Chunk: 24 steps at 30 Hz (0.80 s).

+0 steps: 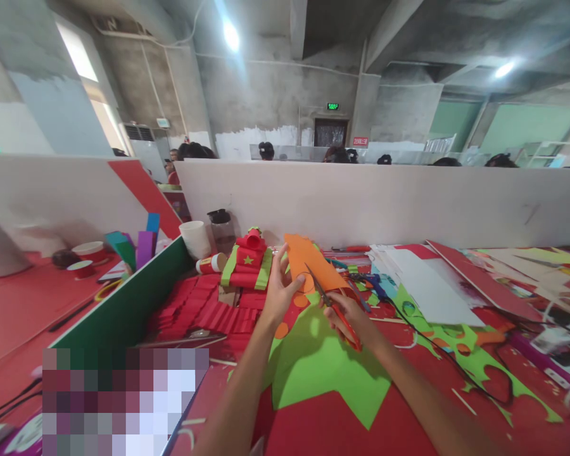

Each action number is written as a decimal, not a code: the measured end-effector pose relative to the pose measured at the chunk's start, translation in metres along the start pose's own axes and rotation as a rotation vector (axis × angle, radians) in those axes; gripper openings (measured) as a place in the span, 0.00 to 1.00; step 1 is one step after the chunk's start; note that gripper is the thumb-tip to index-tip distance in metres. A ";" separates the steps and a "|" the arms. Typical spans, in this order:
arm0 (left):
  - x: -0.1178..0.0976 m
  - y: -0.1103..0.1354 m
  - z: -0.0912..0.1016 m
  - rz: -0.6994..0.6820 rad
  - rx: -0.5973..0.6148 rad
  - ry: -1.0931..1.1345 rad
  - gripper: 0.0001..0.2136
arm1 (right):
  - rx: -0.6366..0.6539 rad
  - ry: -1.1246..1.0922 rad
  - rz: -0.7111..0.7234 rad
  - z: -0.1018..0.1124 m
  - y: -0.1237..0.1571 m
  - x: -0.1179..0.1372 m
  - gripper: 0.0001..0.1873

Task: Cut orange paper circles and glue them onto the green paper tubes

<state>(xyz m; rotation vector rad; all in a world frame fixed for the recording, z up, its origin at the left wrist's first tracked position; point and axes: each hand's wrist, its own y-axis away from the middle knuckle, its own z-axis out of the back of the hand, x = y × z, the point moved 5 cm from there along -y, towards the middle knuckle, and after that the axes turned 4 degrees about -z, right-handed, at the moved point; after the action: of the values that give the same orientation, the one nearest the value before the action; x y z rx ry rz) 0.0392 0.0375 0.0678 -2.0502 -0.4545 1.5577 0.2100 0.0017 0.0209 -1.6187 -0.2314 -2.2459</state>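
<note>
My left hand [283, 285] is closed on the near left edge of an orange sheet of paper [316, 256], which is held up over the table. Orange-handled scissors [344, 326] are in my right hand [344, 313], their blades lying across the sheet's lower part. A round outline shows on the orange paper beside my left thumb. Beneath my hands lies a large green star-shaped paper [327, 364] on red material. Small orange discs [281, 330] rest near it.
A red-and-green paper model with a star [248, 259] stands at left among folded red paper strips [204, 307]. Behind it are a white cup [194, 239] and a dark-lidded jug [221, 231]. White sheets [432, 285], green scraps [494, 373] and a blue glue gun [376, 285] lie to the right.
</note>
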 end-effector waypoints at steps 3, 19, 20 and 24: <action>0.004 0.001 -0.001 0.027 -0.064 -0.020 0.38 | -0.052 -0.002 0.013 0.001 0.001 0.001 0.28; 0.012 0.005 -0.008 0.061 -0.062 -0.123 0.29 | 0.005 -0.057 -0.005 -0.002 -0.001 -0.007 0.31; 0.012 0.005 -0.007 0.057 -0.054 -0.134 0.29 | 0.013 -0.054 -0.005 -0.002 -0.001 -0.007 0.33; 0.012 0.005 -0.004 0.043 -0.039 -0.180 0.32 | 0.020 -0.036 -0.011 -0.001 0.000 -0.006 0.36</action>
<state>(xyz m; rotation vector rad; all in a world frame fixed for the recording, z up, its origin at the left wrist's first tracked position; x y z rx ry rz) 0.0466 0.0395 0.0563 -1.9683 -0.5141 1.7814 0.2108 0.0025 0.0151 -1.6530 -0.2714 -2.2165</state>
